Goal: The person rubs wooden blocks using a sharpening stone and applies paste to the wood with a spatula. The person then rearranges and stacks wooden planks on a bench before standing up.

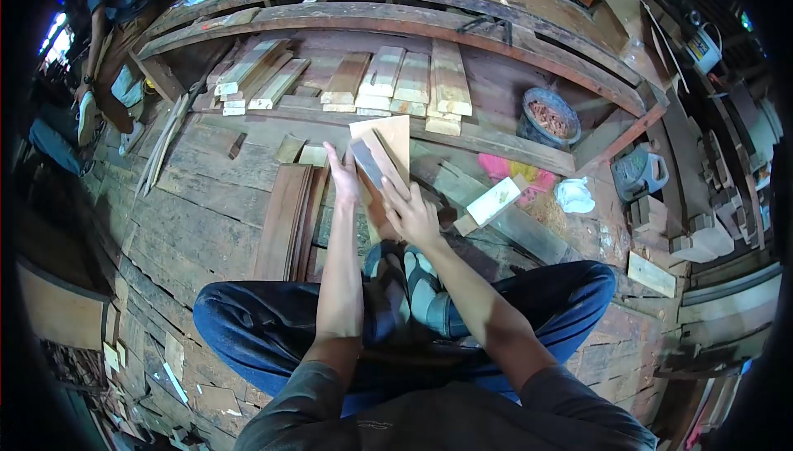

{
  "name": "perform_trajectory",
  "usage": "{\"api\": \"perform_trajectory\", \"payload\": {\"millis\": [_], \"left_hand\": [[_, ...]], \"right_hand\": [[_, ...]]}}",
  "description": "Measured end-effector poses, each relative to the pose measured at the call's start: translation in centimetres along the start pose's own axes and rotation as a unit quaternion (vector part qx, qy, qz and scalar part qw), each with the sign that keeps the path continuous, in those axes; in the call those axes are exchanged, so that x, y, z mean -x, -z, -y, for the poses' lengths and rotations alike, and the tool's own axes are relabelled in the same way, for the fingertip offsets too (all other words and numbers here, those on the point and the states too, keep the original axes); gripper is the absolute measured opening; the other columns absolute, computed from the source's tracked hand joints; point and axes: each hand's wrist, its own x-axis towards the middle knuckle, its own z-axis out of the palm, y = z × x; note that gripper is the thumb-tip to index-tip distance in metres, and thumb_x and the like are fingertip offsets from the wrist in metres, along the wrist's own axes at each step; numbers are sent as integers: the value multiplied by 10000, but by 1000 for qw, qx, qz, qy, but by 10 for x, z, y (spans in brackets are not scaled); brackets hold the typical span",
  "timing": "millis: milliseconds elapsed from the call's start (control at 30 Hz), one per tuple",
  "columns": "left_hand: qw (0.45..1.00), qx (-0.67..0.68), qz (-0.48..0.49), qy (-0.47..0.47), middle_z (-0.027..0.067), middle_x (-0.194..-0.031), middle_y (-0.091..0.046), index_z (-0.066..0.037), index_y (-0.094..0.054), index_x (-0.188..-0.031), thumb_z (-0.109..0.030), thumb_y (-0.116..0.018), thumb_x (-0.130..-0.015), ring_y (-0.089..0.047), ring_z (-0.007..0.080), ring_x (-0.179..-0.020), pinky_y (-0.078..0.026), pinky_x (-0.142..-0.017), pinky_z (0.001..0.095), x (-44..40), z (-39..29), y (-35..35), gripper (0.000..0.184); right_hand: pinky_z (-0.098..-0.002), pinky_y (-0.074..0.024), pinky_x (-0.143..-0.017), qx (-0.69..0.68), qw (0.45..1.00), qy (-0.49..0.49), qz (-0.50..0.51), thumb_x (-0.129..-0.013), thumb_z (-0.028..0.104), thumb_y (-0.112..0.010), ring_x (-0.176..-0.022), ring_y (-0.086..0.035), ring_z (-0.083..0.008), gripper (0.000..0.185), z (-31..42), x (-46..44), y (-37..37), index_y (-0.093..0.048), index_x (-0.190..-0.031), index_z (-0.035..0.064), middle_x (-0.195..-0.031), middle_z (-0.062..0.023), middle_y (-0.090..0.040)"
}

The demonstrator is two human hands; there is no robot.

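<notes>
In the head view, a pale flat board (pixel 400 139) lies in front of my feet. A narrow brown wooden piece with a grey face (pixel 376 159) rests at a slant over it. My right hand (pixel 411 213) is at the piece's lower right end, fingers reaching onto it; whether they grip it is hard to tell. My left hand (pixel 342 175) is at the piece's left side, thumb and fingers spread apart. To the left of my left forearm lies a stack of long brown boards (pixel 283 224).
Stacked planks (pixel 384 73) lie under a long workbench (pixel 347 15). At right are a basin of brown bits (pixel 552 117), a pink cloth (pixel 529 178), a white-topped block (pixel 493 203) and a plastic jug (pixel 640 172). Another person (pixel 124 5) is at the upper left.
</notes>
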Motion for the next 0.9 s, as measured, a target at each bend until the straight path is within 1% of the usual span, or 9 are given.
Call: {"api": "perform_trajectory", "payload": {"millis": [267,367,467,500,600,700,767,833,900], "left_hand": [[999,4,28,36,178,-1533,-406,28,-236,-1556,-836,-233,-900,-391,306,-1409,-251,-1195,403,-3,0,6,1085],[1000,-10,4,-26,167,-1629,-125,-30,-41,-1581,-756,-291,-953,-215,304,-1497,-153,-1230,412,-28,24,38,992],[999,-21,-2,-38,172,-1598,-251,39,-150,-1550,-779,-252,-941,-263,292,-1476,-139,-1230,393,-31,23,37,1025],[999,-8,24,-40,162,-1634,-137,-11,-41,-1571,-741,-292,-962,-208,295,-1501,-130,-1238,391,-33,24,43,983],[997,34,61,-31,178,-1652,-116,-45,33,-1592,-698,-339,-985,-195,292,-1516,-143,-1242,383,-27,24,39,966],[997,43,48,-31,204,-1625,-206,-32,-18,-1591,-697,-346,-984,-244,295,-1495,-156,-1237,391,-27,22,39,958],[999,-1,25,-23,196,-1596,-286,40,-148,-1561,-787,-265,-932,-282,291,-1474,-158,-1229,399,-20,14,26,1046],[1000,-25,0,-5,199,-1585,-319,79,-193,-1549,-831,-233,-905,-293,289,-1469,-153,-1226,399,-6,4,9,1115],[994,-44,-71,-67,197,-1585,-319,80,-200,-1547,-819,-235,-914,-292,292,-1468,-154,-1226,396,3,-2,-14,1101]], "right_hand": [[-477,-566,-573,-11,999,-6,-45,-900,290,-642,-611,-639,-376,612,23,-49,6,-468,-1485,327,-950,-167,-515],[-465,-563,-562,-5,999,-7,-46,-888,279,-656,-600,-631,-372,615,7,6,-12,-484,-1477,313,-938,-166,-514],[-459,-556,-554,8,1000,-19,-8,-879,272,-666,-597,-625,-372,614,-5,37,-19,-498,-1468,307,-945,-167,-520],[-458,-554,-553,7,1000,-18,-19,-877,271,-667,-597,-624,-372,615,-4,36,-17,-498,-1468,309,-946,-168,-520],[-479,-549,-562,-15,999,-23,-41,-898,287,-639,-617,-632,-393,618,9,5,1,-463,-1490,317,-955,-189,-523],[-502,-550,-576,-26,997,-49,-46,-922,303,-608,-641,-642,-414,616,25,-46,17,-426,-1509,322,-983,-219,-531],[-516,-551,-585,-35,996,-69,-34,-935,313,-590,-658,-648,-427,613,32,-62,20,-406,-1520,324,-1010,-243,-538],[-520,-552,-585,-26,996,-52,-64,-934,315,-593,-656,-647,-429,622,26,-43,4,-398,-1524,324,-994,-248,-531],[-519,-553,-580,-7,997,-44,-69,-928,319,-603,-628,-637,-432,632,18,-12,-14,-397,-1525,319,-963,-245,-523]]}}
